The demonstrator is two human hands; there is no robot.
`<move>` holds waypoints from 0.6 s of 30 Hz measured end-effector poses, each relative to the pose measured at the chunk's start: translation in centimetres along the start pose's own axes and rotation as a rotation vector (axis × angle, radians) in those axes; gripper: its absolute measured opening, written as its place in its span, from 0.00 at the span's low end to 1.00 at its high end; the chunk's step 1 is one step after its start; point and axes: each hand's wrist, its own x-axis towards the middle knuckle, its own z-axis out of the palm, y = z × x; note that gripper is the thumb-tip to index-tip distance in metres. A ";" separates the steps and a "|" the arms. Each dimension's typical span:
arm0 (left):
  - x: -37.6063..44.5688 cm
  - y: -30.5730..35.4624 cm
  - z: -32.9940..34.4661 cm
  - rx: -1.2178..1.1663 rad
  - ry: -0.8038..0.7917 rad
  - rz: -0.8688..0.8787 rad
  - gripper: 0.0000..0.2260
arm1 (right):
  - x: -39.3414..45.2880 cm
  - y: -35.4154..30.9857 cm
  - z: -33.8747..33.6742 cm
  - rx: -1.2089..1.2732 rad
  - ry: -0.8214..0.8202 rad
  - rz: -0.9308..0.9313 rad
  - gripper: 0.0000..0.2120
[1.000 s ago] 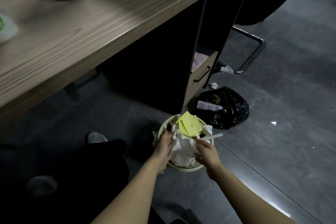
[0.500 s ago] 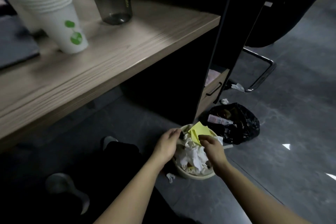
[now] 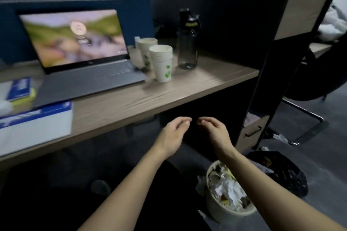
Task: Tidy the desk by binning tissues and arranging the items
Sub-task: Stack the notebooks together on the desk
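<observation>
Hovering below the desk (image 3: 169, 97) edge: left hand (image 3: 173, 134) and right hand (image 3: 216, 133), fingers loosely curled, tips near each other, holding nothing. Bin (image 3: 223, 212) below, full of tissues (image 3: 228, 189).

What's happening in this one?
A person is tidying a desk. Both hands, left and right, hang empty below the desk edge with fingers loosely curled. The bin on the floor is full of crumpled tissues. A laptop, stacked cups and a bottle sit on the desk.
</observation>
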 end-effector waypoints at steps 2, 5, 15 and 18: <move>-1.0 2.5 -2.5 -0.009 0.018 0.054 0.09 | -0.7 -3.1 2.5 0.024 -0.058 -0.083 0.07; -2.4 5.5 -6.6 -0.040 0.062 0.117 0.10 | -1.7 -7.4 5.9 0.014 -0.152 -0.211 0.06; -8.1 7.3 -24.4 0.027 0.429 0.184 0.09 | -1.9 -12.9 19.8 -0.133 -0.489 -0.363 0.03; -9.8 5.9 -29.7 0.082 0.589 0.147 0.09 | -1.6 -12.3 24.1 -0.206 -0.565 -0.378 0.03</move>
